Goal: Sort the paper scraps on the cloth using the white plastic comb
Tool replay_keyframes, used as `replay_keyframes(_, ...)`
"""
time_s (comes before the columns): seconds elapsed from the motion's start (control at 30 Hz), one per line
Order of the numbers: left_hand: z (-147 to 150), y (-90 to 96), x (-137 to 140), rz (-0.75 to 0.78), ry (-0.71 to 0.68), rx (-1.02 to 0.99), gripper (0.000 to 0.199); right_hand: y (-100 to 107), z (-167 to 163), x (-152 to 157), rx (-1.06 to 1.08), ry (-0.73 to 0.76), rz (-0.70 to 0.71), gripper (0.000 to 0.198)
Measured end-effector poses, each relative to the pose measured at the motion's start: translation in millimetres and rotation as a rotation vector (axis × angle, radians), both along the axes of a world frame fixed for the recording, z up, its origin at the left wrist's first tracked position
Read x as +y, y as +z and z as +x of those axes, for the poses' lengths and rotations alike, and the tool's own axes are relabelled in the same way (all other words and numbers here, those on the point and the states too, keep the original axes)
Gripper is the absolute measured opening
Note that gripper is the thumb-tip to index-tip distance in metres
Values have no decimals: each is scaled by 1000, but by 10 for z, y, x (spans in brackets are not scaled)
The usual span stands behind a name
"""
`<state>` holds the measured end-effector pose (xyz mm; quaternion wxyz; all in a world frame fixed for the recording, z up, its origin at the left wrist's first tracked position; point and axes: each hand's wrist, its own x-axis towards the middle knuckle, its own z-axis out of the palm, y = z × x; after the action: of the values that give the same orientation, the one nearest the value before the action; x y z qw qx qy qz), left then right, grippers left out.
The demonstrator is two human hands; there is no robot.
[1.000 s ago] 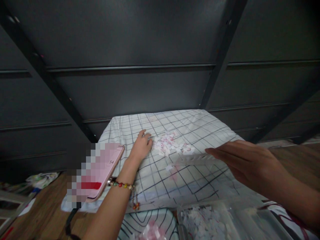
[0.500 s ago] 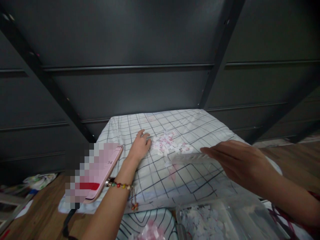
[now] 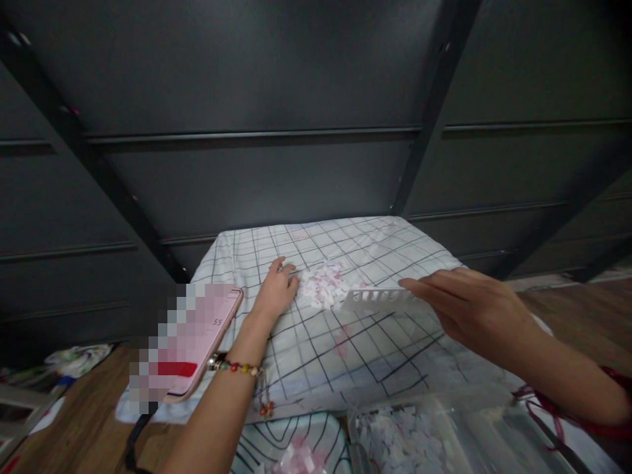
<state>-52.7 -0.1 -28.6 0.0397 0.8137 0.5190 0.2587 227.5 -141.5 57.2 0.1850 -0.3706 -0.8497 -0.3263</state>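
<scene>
My left hand (image 3: 279, 288) lies on the checked cloth (image 3: 316, 359), fingers loosely spread, just left of a small pile of white and pink paper-like scraps (image 3: 323, 284). Nothing is in it. From the right, my right hand (image 3: 467, 304) grips a flat white plastic strip (image 3: 378, 301) with a row of slots along it. The strip stands on edge over the cloth, its left end at the pile's right side. My fingers hide its right end.
A pink phone (image 3: 212, 336) on a black cable lies beside my left forearm. Near me are a clear plastic box (image 3: 405, 434) of pale scraps and a patterned surface (image 3: 257, 438) with a pink translucent bundle (image 3: 299, 457). Dark panels (image 3: 266, 178) rise behind the cloth.
The plastic strip has shifted slightly up and its slots now face me. Scraps that lay right of the pile are now closer to it or behind the strip. My left hand stayed put.
</scene>
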Motion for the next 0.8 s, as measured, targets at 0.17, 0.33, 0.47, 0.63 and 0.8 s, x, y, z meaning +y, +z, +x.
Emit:
replay_keyframes(0.17,-4,10,-6,-11,-4,0,26,4,59,27,-32,-125,47,34)
replay_keyframes(0.33,-4,2,0,13,-10,-7,25,-48,78,-138,56,-64,59,29)
replay_keyframes(0.47,-4,-3,1,12,-14,-14,26,-147,12,-341,114,-38,13,31)
replay_keyframes(0.63,2,2,-25,6,-11,-26,26,-201,-71,-488,149,5,-1,33)
replay_keyframes(0.8,16,105,-92,-41,9,-4,28,-199,-135,-531,99,-32,35,32)
